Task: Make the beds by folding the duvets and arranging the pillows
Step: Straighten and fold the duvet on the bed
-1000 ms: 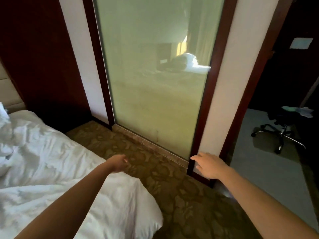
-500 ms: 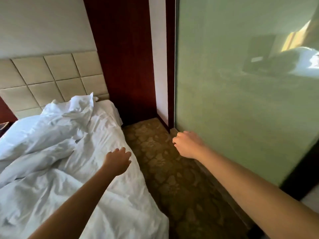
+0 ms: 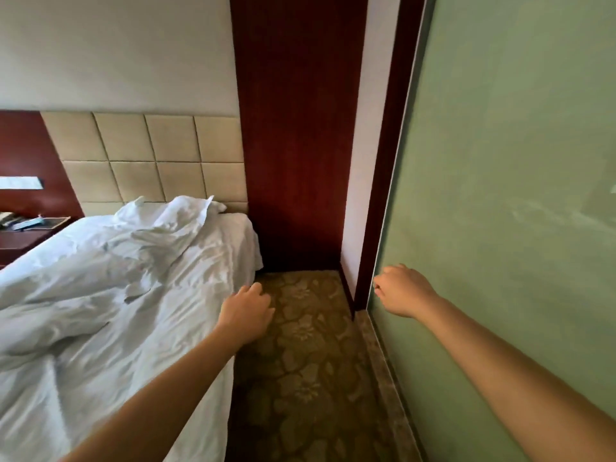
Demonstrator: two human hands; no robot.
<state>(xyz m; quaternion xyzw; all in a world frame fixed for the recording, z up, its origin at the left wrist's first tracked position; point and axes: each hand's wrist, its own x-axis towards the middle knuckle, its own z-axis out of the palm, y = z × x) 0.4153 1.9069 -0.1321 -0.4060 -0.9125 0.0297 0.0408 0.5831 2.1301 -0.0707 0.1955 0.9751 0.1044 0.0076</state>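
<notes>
A bed fills the left side, covered by a rumpled white duvet point(image 3: 110, 288) bunched toward the middle. A crumpled white pillow point(image 3: 186, 211) lies at the head against the padded beige headboard point(image 3: 150, 158). My left hand point(image 3: 246, 311) hovers over the bed's right edge, fingers loosely spread, holding nothing. My right hand point(image 3: 401, 290) is out to the right beside the frosted glass panel point(image 3: 516, 211), fingers curled in with nothing in them.
A narrow aisle of patterned brown carpet point(image 3: 310, 355) runs between the bed and the glass panel, ending at a dark red wood wall panel point(image 3: 296, 135). A dark wood nightstand point(image 3: 23, 235) with small items stands at the far left.
The view has swung left from the glass wall toward the head of the bed. Both hands stay raised and empty; my left hand now reaches the bed's right edge.
</notes>
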